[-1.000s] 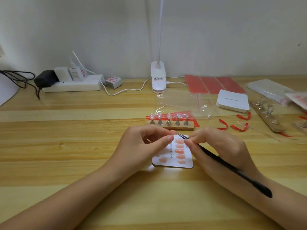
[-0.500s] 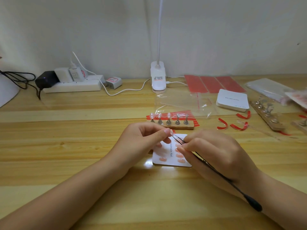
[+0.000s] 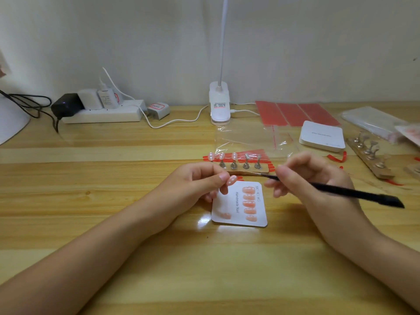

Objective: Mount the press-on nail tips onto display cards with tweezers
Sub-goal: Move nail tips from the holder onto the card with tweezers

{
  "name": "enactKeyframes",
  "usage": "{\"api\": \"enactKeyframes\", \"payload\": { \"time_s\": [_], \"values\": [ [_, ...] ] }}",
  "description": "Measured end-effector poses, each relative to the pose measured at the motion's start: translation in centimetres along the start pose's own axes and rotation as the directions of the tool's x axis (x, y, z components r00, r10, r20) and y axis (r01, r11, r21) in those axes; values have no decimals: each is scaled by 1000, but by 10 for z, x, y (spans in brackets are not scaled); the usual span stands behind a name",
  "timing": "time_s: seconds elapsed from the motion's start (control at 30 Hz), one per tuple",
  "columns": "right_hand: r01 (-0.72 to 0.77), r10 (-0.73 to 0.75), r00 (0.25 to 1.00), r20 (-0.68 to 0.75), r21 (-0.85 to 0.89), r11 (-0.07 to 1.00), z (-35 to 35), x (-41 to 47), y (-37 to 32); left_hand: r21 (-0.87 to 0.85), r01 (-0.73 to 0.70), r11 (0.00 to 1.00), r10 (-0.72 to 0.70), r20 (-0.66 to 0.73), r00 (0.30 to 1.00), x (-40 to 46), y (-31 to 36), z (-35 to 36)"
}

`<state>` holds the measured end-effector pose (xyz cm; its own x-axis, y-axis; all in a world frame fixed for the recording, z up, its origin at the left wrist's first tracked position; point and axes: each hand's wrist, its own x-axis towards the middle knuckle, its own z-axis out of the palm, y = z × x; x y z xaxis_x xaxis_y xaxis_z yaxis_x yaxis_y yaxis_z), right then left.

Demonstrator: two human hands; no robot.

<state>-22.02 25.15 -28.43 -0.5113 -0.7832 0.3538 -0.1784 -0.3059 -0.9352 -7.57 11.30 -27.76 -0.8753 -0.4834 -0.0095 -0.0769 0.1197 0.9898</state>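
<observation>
Six nail tips (image 3: 249,203) on one display card (image 3: 239,220) (five in a column), five stands (image 3: 245,165).

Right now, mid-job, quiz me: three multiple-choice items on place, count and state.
1. Where does the white display card lie?
A on the wooden table, between the hands
B on the power strip
C inside the clear bag

2. How many orange nail tips fill the card's right column?
A two
B five
C eight

3. What does the left hand hold?
A nothing
B the black tweezers
C a pale dotted nail tip

Key: A, the card lies flat on the table; B, five show in a row; C, thumb and finger pinch it, while the right hand grips the black tweezers.
</observation>
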Motion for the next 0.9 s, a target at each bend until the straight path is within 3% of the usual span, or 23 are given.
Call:
{"api": "enactKeyframes", "payload": {
  "time_s": [0.07,0.2,0.67,0.9],
  "values": [
    [-112,109,993,48,76,991,-1,4,1,20,-5,1000,4,28,1000,0,0,-1],
    [-175,162,976,148,78,981,0,5,1,58,-11,998,7,60,998,0,-2,-2],
    [-221,201,957,208,76,972,-1,9,3,124,7,992,-16,77,997,2,-1,-2],
    [-247,222,961,162,159,956,-3,9,4,172,-87,981,86,11,996,-1,8,-12]
  ]
}}
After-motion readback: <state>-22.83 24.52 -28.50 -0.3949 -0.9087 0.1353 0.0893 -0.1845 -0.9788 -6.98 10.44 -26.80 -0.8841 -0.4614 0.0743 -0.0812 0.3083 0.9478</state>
